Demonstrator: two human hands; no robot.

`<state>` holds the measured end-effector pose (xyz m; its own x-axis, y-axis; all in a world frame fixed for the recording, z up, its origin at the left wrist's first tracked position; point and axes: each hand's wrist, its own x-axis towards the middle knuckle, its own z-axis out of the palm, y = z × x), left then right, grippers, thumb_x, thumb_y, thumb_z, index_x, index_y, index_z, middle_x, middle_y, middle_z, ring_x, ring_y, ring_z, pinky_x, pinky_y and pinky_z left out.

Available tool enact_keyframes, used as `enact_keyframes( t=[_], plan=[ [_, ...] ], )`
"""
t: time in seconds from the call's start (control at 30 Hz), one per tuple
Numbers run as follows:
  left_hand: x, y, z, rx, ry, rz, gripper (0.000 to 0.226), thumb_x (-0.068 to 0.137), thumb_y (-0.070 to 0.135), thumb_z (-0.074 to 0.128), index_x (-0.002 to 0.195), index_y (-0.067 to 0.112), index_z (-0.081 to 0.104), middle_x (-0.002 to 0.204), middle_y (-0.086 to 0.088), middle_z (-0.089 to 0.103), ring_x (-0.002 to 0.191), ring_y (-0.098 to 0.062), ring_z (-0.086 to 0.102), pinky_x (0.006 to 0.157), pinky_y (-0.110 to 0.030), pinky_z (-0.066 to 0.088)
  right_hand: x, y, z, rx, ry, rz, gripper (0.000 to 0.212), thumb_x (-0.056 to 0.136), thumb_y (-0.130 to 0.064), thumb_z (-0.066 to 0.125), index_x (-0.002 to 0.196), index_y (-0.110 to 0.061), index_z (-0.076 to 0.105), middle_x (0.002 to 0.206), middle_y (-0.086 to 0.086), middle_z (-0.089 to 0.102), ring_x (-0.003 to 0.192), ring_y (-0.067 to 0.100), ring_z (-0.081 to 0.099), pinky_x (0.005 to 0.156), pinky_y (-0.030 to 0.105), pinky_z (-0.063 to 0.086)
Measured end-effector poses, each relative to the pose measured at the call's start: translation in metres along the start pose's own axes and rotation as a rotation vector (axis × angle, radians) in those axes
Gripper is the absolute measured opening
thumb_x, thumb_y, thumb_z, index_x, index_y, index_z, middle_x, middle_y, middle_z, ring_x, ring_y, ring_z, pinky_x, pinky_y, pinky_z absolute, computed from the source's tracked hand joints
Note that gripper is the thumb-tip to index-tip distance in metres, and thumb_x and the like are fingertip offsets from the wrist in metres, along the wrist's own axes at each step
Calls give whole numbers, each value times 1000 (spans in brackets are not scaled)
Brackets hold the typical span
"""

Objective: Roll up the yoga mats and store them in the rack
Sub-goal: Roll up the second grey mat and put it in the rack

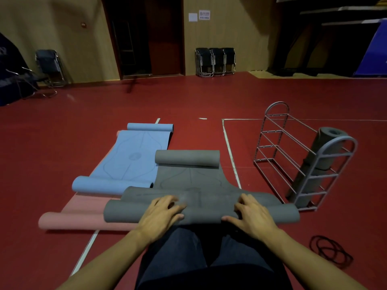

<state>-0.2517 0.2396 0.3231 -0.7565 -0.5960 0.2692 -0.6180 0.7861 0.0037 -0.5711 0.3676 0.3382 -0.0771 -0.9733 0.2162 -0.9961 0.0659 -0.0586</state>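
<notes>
My left hand (161, 214) and right hand (251, 214) press spread fingers on the grey mat (201, 212); I'd guess uneven pushing skews the roll.

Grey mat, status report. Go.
Both hands, left and right, pressing on the grey mat, near end partly rolled. Rack to the right holds one rolled mat. Path clear.

1. Both bare forearms reach forward, side by side, over the dark-trousered knees (209, 258).
2. The left hand (161, 216) lies palm down, fingers spread and slightly bent.
3. The right hand (254, 216) mirrors it, fingers bent.
</notes>
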Motion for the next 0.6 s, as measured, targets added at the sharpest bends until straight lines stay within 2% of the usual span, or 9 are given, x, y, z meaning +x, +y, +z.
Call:
enact_keyframes(
  t=[0.07,0.13,0.23,0.3,0.33,0.4,0.47,0.53,0.6],
  plan=[
    [3,4,0,87,86,44,40,101,52,40,125,34,67,113,3,56,98,-17,54,78,-32,49,3,-1,1,21,5,15,92,75,-95,17,84,-19,70,98,-6,51,100,17,53,73,34,44],
    [6,8,-5,112,98,97,43,103,49,40,125,26,69,103,4,55,84,-18,55,67,-31,48,6,-3,1,-30,2,5,91,77,-93,16,89,-21,70,97,-3,57,99,18,57,76,36,46],
    [8,10,-14,140,71,107,37,100,46,47,126,28,66,91,5,59,73,-18,61,52,-32,47,7,-6,8,-62,99,-19,68,85,-83,30,102,-27,64,94,-4,65,93,22,64,70,38,53],
    [5,16,-16,170,16,124,33,98,45,55,128,31,61,88,5,61,69,-20,64,47,-32,45,4,-8,15,-89,115,-31,52,90,-75,36,104,-30,58,90,-3,62,89,23,64,64,38,50],
    [3,19,-15,172,-5,130,33,99,45,53,127,30,60,89,5,62,70,-21,65,48,-33,46,3,-10,18,-96,114,-35,46,92,-71,38,103,-30,57,89,-2,58,87,24,63,63,38,48],
    [1,19,-9,210,-52,116,42,99,49,43,127,25,65,93,3,68,80,-22,69,63,-33,56,3,-13,24,-77,145,-23,37,95,-63,46,99,-28,58,88,-1,55,82,26,62,67,38,47],
    [5,19,-5,239,-145,71,59,98,51,33,138,19,63,112,-6,72,106,-29,71,93,-38,57,5,-15,31,-38,251,-22,31,94,-52,56,88,-22,63,89,2,58,78,29,60,69,39,48],
    [12,21,-2,186,-251,19,71,100,54,19,155,15,44,141,-14,60,136,-38,53,118,-48,39,8,-17,36,-49,361,-41,33,96,-45,57,80,-17,66,93,5,61,77,29,57,70,39,47],
    [18,23,-1,175,-337,-31,76,100,57,7,162,17,27,157,-14,43,148,-38,35,127,-48,21,8,-17,38,-89,395,-59,40,99,-44,48,77,-18,69,89,3,59,76,26,54,70,39,43]
  ],
)
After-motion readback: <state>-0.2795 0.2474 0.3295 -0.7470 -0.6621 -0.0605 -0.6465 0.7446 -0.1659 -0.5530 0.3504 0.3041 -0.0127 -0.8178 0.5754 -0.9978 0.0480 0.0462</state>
